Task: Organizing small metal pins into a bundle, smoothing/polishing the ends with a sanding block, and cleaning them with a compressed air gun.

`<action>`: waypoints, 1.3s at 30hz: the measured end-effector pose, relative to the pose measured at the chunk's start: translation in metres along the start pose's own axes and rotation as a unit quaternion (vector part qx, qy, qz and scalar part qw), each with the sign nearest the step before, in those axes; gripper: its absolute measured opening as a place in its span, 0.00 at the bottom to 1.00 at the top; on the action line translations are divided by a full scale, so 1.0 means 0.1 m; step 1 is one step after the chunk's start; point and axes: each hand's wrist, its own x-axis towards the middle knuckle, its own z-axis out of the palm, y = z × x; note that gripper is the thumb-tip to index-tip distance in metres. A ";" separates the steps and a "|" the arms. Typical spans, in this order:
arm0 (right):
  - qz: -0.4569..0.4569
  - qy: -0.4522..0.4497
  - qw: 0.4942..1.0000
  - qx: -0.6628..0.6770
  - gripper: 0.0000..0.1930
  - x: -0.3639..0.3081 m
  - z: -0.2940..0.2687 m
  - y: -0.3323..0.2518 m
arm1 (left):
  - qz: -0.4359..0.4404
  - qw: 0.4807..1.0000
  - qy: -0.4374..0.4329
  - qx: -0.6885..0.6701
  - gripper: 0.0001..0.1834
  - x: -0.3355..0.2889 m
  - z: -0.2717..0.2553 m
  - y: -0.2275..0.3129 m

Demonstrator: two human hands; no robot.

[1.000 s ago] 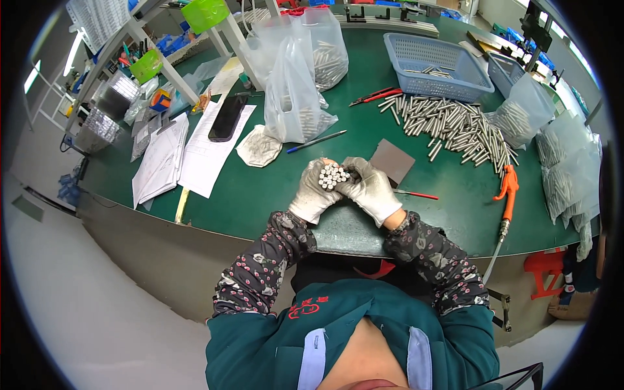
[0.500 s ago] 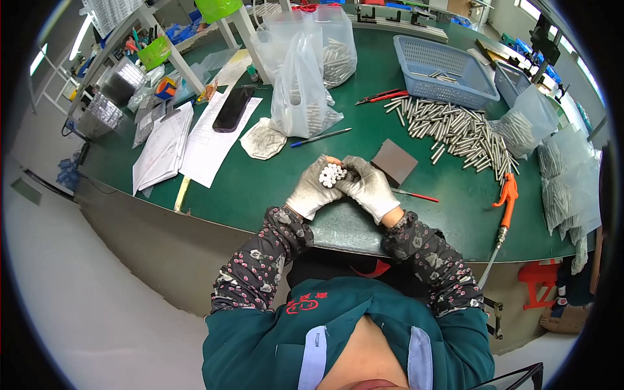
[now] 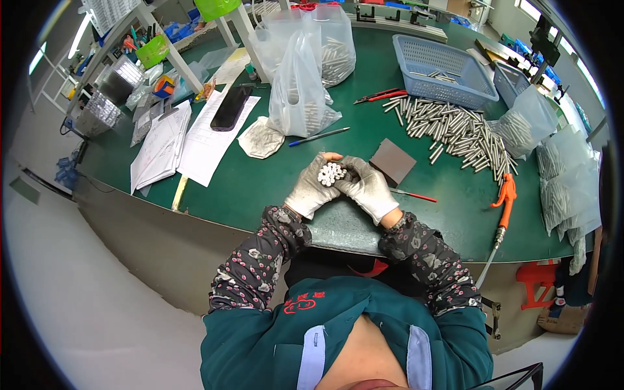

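Both my hands wear whitish-grey gloves and meet above the front edge of the green table. My left hand [image 3: 310,190] is closed around a bundle of metal pins [image 3: 331,173], whose bright round ends face up. Against the bundle's right side press the fingers of my right hand [image 3: 368,188], curled and partly hidden. To the right lies a loose heap of the same slim silver pins [image 3: 461,133]. A dark grey square block [image 3: 392,162] rests just beyond my right hand, with a thin red-handled tool [image 3: 416,195] beside it.
A blue plastic basket [image 3: 445,71] stands behind the heap. Bags of pins [image 3: 296,97] stand at the back, more [image 3: 565,182] at right. An orange air gun [image 3: 506,201] lies near the right edge. A phone [image 3: 231,108], papers [image 3: 211,143], a pen [image 3: 318,136] and red pliers [image 3: 383,96] lie about.
The bundle's ends have tilted slightly in my left hand. Both hands otherwise stay in place, and the whole view has shifted very slightly.
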 end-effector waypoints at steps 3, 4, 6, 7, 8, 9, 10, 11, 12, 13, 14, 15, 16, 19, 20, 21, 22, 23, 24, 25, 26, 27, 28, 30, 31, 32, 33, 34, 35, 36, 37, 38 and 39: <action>-0.015 0.005 1.000 -0.011 0.19 -0.01 -0.01 0.01 | 0.005 1.000 -0.005 -0.008 0.32 0.01 0.01 0.00; -0.015 0.004 1.000 -0.010 0.19 -0.01 -0.01 0.02 | 0.009 1.000 -0.005 -0.010 0.32 0.00 0.00 0.01; -0.018 0.001 1.000 -0.013 0.20 -0.01 0.01 0.05 | 0.017 1.000 -0.003 0.011 0.33 -0.02 -0.01 0.02; -0.017 0.001 1.000 -0.013 0.20 -0.01 0.00 0.04 | 0.025 0.999 -0.003 0.032 0.33 -0.02 0.00 0.04; -0.012 -0.002 1.000 -0.021 0.20 -0.02 -0.02 0.04 | 0.025 0.999 -0.004 0.032 0.33 -0.02 0.01 0.06; -0.006 -0.006 1.000 -0.029 0.20 -0.02 -0.03 0.03 | 0.016 1.000 -0.008 0.019 0.33 -0.02 0.01 0.08; -0.006 -0.007 1.000 -0.029 0.20 -0.03 -0.03 0.02 | 0.008 1.000 -0.011 0.006 0.34 -0.02 0.02 0.08; -0.012 -0.003 0.999 -0.031 0.21 -0.04 -0.03 0.02 | 0.008 1.000 -0.011 0.006 0.34 -0.02 0.02 0.08; -0.018 0.000 0.999 -0.033 0.21 -0.04 -0.04 0.01 | 0.010 1.000 -0.013 0.011 0.34 -0.02 0.01 0.08; -0.017 -0.001 0.999 -0.032 0.21 -0.04 -0.05 0.01 | 0.013 1.000 -0.014 0.017 0.34 -0.02 0.01 0.08; 0.009 -0.027 0.999 -0.038 0.23 -0.04 -0.06 0.01 | 0.012 1.000 -0.014 0.018 0.34 -0.02 0.02 0.07; 0.035 -0.053 0.997 -0.045 0.26 -0.04 -0.07 0.01 | 0.012 1.000 -0.017 0.015 0.34 -0.02 0.02 0.07; 0.035 -0.054 0.997 -0.045 0.26 -0.04 -0.07 -0.01 | 0.014 1.000 -0.019 0.011 0.34 -0.03 0.01 0.07; 0.043 -0.063 0.996 -0.052 0.25 -0.05 -0.07 -0.07 | 0.025 0.999 -0.020 0.011 0.35 -0.03 0.01 0.07; 0.042 -0.057 0.996 -0.051 0.25 -0.05 -0.08 -0.08 | 0.024 0.999 -0.021 0.012 0.35 -0.03 0.02 0.07; 0.041 -0.051 0.997 -0.049 0.25 -0.06 -0.08 -0.08 | 0.026 0.999 -0.023 0.004 0.36 -0.02 0.02 0.06; 0.041 -0.052 0.997 -0.050 0.25 -0.06 -0.07 -0.06 | 0.028 0.999 -0.024 -0.005 0.36 -0.03 0.02 0.05; 0.014 -0.033 0.998 -0.054 0.23 -0.06 -0.06 -0.02 | 0.029 0.999 -0.023 -0.005 0.36 -0.03 0.02 0.04; -0.013 -0.015 0.998 -0.059 0.22 -0.07 -0.05 0.00 | 0.027 0.999 -0.022 0.000 0.37 -0.03 0.01 0.03; -0.012 -0.015 0.998 -0.058 0.22 -0.07 -0.05 -0.01 | 0.024 0.999 -0.022 0.005 0.37 -0.02 0.01 0.03; -0.014 -0.009 0.998 -0.053 0.22 -0.07 -0.04 -0.02 | 0.023 0.999 -0.022 0.006 0.37 -0.02 0.01 0.02; -0.015 -0.004 0.999 -0.049 0.22 -0.07 -0.04 -0.02 | 0.027 0.999 -0.019 0.015 0.37 -0.02 0.01 0.02; -0.015 -0.004 0.999 -0.050 0.22 -0.06 -0.04 -0.02 | 0.033 0.999 -0.017 0.023 0.38 -0.01 0.01 0.03; 0.031 -0.030 0.998 -0.037 0.25 -0.05 -0.05 -0.03 | 0.025 0.999 -0.012 0.017 0.38 -0.01 0.02 0.01; 0.030 -0.030 0.998 -0.038 0.25 -0.05 -0.05 -0.03 | 0.015 1.000 -0.007 0.012 0.38 0.00 0.02 0.00; 0.039 -0.029 0.998 -0.024 0.25 -0.04 -0.05 -0.02 | 0.016 1.000 -0.007 0.012 0.38 0.00 0.02 0.00; 0.049 -0.029 0.998 -0.012 0.25 -0.03 -0.05 -0.02 | 0.014 1.000 -0.007 0.006 0.39 0.00 0.01 0.01; 0.048 -0.029 0.998 -0.012 0.25 -0.03 -0.04 -0.02 | 0.012 1.000 -0.005 -0.001 0.40 0.00 0.00 0.01; 0.050 -0.028 0.998 -0.007 0.25 -0.02 -0.04 -0.02 | 0.012 1.000 -0.005 -0.001 0.40 0.00 0.00 0.02; 0.052 -0.027 0.998 -0.002 0.25 -0.01 -0.04 -0.03 | 0.007 1.000 0.003 -0.009 0.41 0.00 0.01 0.02; 0.052 -0.028 0.998 -0.002 0.25 -0.01 -0.04 -0.04 | 0.002 1.000 0.012 -0.017 0.42 0.00 0.01 0.03; 0.053 -0.028 0.998 -0.023 0.24 0.00 -0.05 -0.07 | 0.003 1.000 0.012 -0.016 0.42 0.00 0.01 0.02; 0.055 -0.029 0.997 -0.044 0.24 0.00 -0.05 -0.09 | 0.007 1.000 0.014 -0.008 0.42 0.01 0.00 0.02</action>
